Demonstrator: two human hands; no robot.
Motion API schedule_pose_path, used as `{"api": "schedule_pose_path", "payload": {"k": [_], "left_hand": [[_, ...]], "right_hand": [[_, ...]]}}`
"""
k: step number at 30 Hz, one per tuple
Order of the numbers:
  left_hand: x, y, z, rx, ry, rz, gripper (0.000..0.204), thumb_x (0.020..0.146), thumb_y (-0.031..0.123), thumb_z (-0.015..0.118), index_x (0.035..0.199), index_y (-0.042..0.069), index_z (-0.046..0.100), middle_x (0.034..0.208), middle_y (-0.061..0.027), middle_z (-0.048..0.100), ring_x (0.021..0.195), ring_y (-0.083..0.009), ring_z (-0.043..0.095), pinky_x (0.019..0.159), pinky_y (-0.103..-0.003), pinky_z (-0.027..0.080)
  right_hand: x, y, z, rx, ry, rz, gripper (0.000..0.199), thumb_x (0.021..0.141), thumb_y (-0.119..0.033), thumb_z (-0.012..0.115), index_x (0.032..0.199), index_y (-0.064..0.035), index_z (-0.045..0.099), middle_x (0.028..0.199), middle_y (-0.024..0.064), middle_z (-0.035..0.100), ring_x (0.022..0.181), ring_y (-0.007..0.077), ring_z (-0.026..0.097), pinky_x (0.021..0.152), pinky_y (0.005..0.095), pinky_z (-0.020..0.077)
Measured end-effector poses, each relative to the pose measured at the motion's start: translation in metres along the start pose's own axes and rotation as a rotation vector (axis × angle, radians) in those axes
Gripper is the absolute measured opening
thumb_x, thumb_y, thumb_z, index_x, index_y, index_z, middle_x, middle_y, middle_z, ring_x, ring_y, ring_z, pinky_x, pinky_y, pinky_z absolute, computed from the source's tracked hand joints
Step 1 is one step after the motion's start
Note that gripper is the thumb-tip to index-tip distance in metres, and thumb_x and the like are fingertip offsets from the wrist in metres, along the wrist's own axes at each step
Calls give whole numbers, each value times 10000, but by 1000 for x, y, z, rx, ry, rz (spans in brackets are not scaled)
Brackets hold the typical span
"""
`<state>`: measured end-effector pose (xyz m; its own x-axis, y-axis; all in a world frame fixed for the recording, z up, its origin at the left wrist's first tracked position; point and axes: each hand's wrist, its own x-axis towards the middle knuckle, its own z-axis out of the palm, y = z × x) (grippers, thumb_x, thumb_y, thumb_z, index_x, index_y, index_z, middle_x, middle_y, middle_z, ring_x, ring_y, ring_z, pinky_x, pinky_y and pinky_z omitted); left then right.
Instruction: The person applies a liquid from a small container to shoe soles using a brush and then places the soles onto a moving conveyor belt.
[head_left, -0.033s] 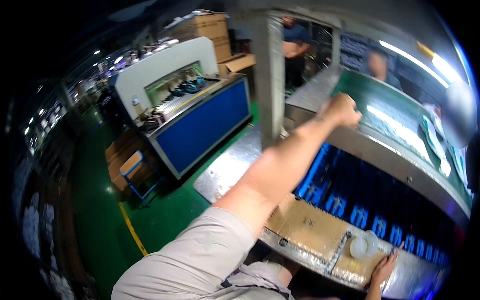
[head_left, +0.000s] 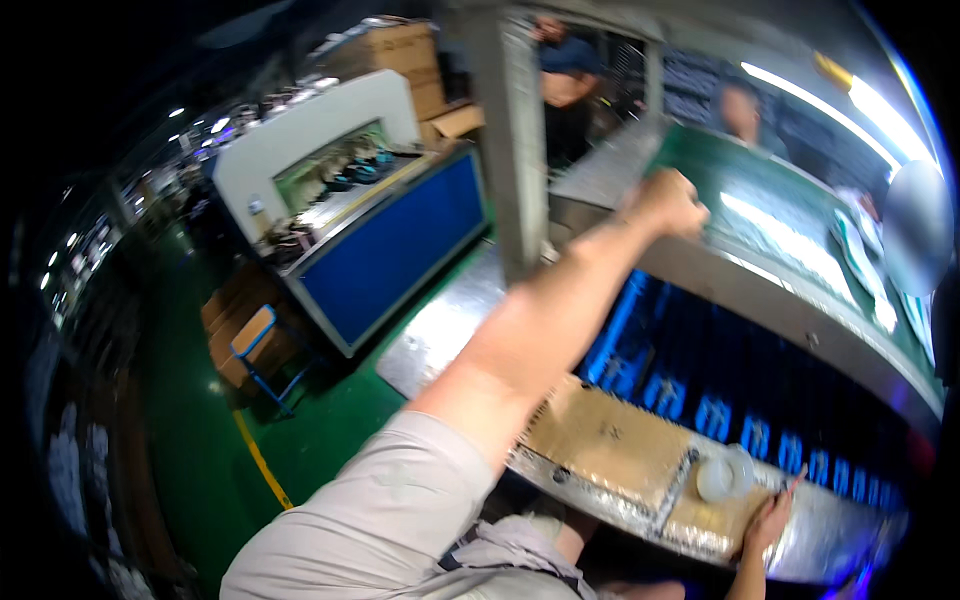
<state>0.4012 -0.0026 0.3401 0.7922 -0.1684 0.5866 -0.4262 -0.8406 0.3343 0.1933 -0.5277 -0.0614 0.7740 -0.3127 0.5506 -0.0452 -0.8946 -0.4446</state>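
My left arm stretches far forward, and my left hand (head_left: 668,203) is closed in a fist at the near left edge of a green conveyor belt (head_left: 745,185). What it holds, if anything, is hidden. Low on the right, my right hand (head_left: 768,522) is closed around a thin stick (head_left: 797,478) that points up and away; its kind is too small to tell. A translucent plastic cup (head_left: 716,480) stands beside that hand on a brown cardboard sheet (head_left: 605,445) covering the metal ledge. Pale shoe soles (head_left: 865,265) lie on the belt at the right.
Below the belt is a recess with blue-lit metal parts (head_left: 713,415). A metal post (head_left: 508,150) rises left of my arm. Further left stand a blue and white machine (head_left: 390,255) and a blue-framed stool (head_left: 254,330). Two people (head_left: 570,75) are beyond the belt.
The whole view has shifted slightly, so the scene sits a little further left and higher. Both hands keep about the same places against the belt and ledge.
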Motion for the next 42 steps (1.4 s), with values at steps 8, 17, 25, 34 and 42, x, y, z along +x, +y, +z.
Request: {"api": "schedule_pose_path", "payload": {"k": [8,17,25,34,42], "left_hand": [[22,-38,-18,457,-89,179,369,959,437,676,1209,183,773,1131,-58,775,1041,-200,725,941,-366,545],[45,-57,16,-2,-241,83,493,1026,408,608,1303,13,706,1237,-103,748,1152,-195,666,1021,-283,461],[63,-86,21,-152,-311,5,478,1044,389,616,1341,25,701,1250,-70,735,1162,-141,647,1033,-257,449],[70,-95,21,-183,-357,-37,472,1055,391,616,1364,41,691,1251,-38,726,1155,-111,641,1022,-233,448],[77,-110,24,-322,-355,-61,448,1069,337,617,1396,34,665,1317,-41,707,1208,-121,640,1038,-232,457]], "right_hand": [[15,-30,0,-21,9,-167,176,943,-84,579,1081,14,626,1065,267,652,988,482,606,873,548,486],[-5,-27,-28,-153,-25,32,117,955,-176,634,1043,-100,631,1088,141,658,1065,365,623,952,496,472],[-6,-23,-26,-130,-26,60,114,967,-192,622,1045,-108,630,1076,140,650,1083,355,619,979,483,463],[-10,-22,-26,-123,-5,40,118,962,-194,621,1052,-119,635,1079,134,660,1089,347,623,988,475,461],[-10,-21,-23,-145,1,47,112,958,-193,628,1033,-113,651,1052,139,674,1054,361,636,962,482,475]]}}
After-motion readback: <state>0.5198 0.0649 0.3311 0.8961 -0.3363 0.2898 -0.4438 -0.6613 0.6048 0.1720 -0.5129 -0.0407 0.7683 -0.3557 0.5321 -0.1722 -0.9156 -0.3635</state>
